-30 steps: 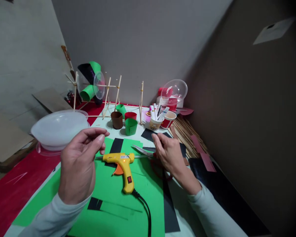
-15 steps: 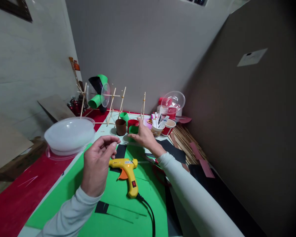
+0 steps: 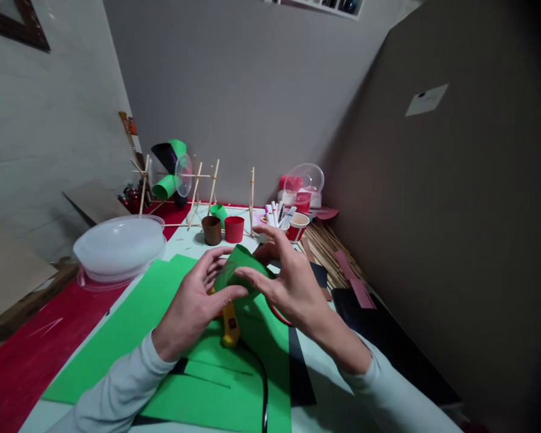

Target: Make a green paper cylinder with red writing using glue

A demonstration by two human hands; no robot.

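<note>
Between my two hands is a green paper cup (image 3: pixel 241 273), tilted and raised over the green sheet (image 3: pixel 130 337). My left hand (image 3: pixel 198 300) holds its left side, thumb along the bottom. Around its right side curve the fingers and thumb of my right hand (image 3: pixel 288 276). Beneath them lies a yellow hot glue gun (image 3: pixel 229 328), mostly covered by the hands and cup, its black cord trailing toward me. Beyond the hands stand a brown paper cup (image 3: pixel 211 231) and a red paper cup (image 3: pixel 234 230), with another green cup (image 3: pixel 218 211) behind.
Stick frames (image 3: pixel 214 183) stand at the back, one bearing a wheel of plastic discs and paper cups (image 3: pixel 171 171). Plastic lids (image 3: pixel 119 246) are stacked on the left. To the right are markers (image 3: pixel 275 215), a red-and-white cup (image 3: pixel 297 227), wooden sticks (image 3: pixel 327 246) and black sheets (image 3: pixel 374 337).
My right hand has come back from beside the red cup with the green cup. My left hand has moved in to hold it too, above the glue gun. The view has shifted slightly.
</note>
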